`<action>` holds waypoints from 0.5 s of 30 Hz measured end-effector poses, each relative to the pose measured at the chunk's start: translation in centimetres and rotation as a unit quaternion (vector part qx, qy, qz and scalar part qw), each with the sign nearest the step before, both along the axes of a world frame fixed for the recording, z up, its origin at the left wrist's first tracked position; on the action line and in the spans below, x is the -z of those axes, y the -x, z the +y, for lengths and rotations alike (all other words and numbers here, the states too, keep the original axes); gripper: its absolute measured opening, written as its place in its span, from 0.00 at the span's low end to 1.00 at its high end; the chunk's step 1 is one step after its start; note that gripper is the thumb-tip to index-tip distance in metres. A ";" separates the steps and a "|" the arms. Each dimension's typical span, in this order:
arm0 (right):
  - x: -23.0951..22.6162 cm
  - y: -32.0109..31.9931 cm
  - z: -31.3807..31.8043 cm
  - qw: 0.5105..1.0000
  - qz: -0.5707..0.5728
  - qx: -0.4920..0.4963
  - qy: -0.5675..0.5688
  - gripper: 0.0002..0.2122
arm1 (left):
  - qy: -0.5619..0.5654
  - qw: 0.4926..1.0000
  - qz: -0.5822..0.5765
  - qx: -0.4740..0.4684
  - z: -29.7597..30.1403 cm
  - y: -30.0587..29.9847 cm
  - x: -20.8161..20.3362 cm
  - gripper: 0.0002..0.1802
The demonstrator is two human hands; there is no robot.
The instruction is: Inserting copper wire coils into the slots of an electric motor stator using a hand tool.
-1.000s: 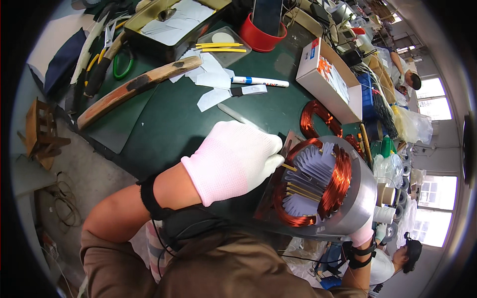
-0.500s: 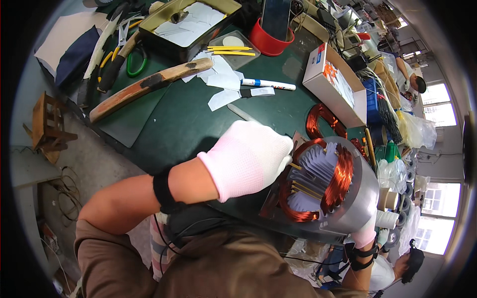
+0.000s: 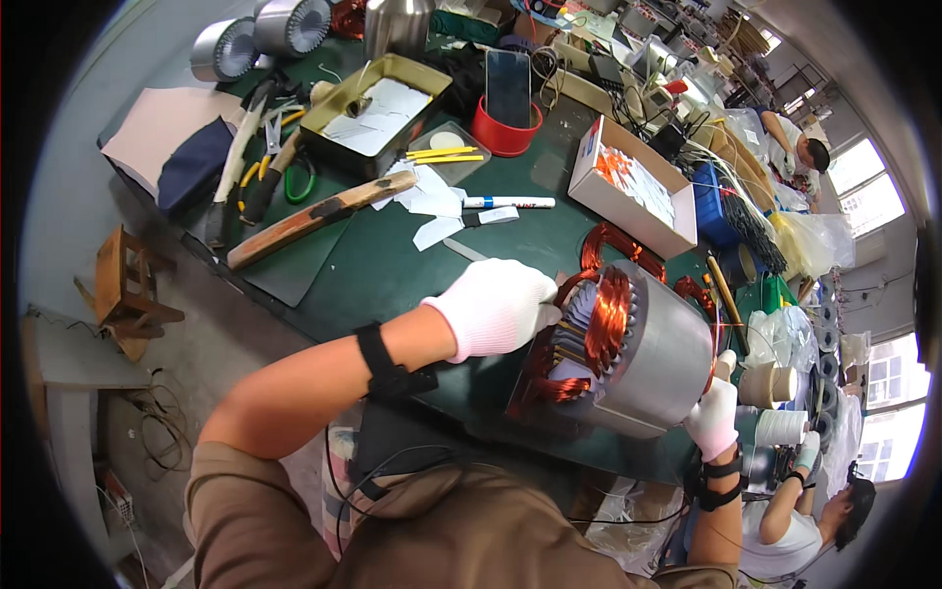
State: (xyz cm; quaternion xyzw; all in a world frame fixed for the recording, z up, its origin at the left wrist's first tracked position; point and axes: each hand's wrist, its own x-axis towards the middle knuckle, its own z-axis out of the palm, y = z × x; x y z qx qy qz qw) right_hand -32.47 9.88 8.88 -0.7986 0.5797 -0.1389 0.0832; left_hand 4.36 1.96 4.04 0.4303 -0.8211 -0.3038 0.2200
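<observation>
A motor stator (image 3: 659, 353) lies on its side on the green bench, a grey metal cylinder with slots inside. Copper windings (image 3: 608, 319) bulge from its left end, with white slot paper and thin yellow strips among them. At that end is my left hand (image 3: 505, 306), in a white glove with a pink cuff. Its fingers are pinched together at the slots; whatever lies between them is hidden. My right hand (image 3: 713, 417), gloved the same way, curls against the stator's right end beside the copper there, some of its fingers hidden behind it.
A white box (image 3: 628, 201) of paper pieces stands behind the stator, beside a loose copper coil (image 3: 620, 245). Further left lie a marker (image 3: 508, 202), a worn wooden stick (image 3: 314, 221), pliers, scissors and a tin tray (image 3: 329, 142). Two people work at the right.
The view has swung, so the stator shows more from its side and sits further left. My right hand, mostly hidden before, now shows at the right end. My left hand remains at the slots.
</observation>
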 end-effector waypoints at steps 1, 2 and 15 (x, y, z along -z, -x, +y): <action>-0.2 -0.1 -0.4 0.999 0.027 -0.016 0.013 0.03 | 0.006 1.000 0.005 -0.002 0.0 0.5 0.5 0.14; -0.2 0.1 -0.4 0.998 0.054 -0.030 0.026 0.04 | 0.012 1.000 0.010 -0.003 -0.1 0.8 0.9 0.14; -0.4 0.2 0.6 0.993 0.082 -0.005 0.088 0.22 | 0.081 0.976 -0.200 -0.012 0.2 0.5 -3.8 0.11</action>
